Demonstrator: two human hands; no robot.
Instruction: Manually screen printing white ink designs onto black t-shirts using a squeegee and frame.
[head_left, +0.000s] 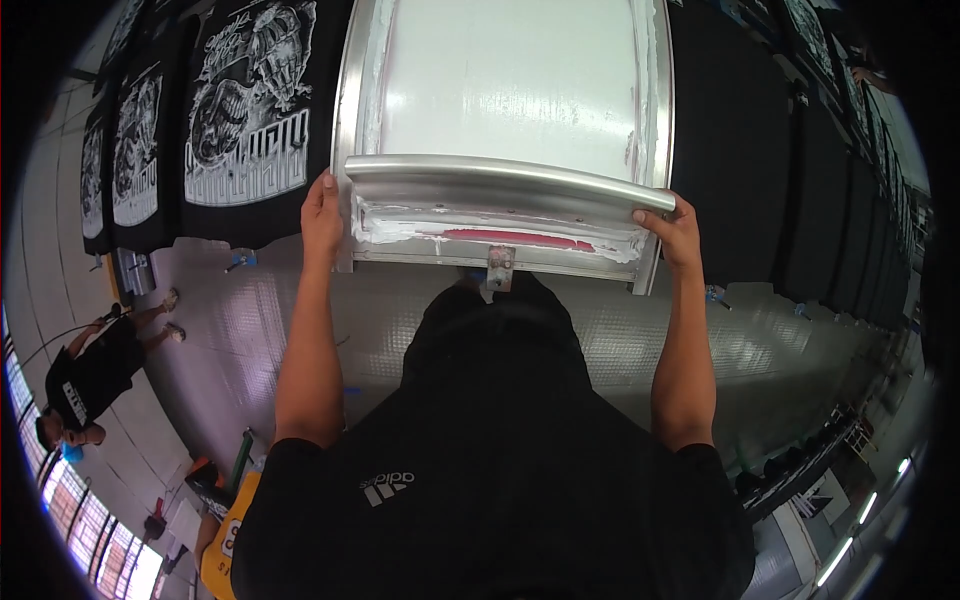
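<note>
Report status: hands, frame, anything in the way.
Left hand and right hand grip the squeegee ends. Screen frame on the black shirt row. Nothing blocking.

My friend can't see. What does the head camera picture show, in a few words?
A person's left hand and right hand grip the two ends of a long metal squeegee on a screen-printing frame smeared with white ink. Printed black shirts lie in a row to the left.

No packages, labels, signs or screens clearly in view
</note>
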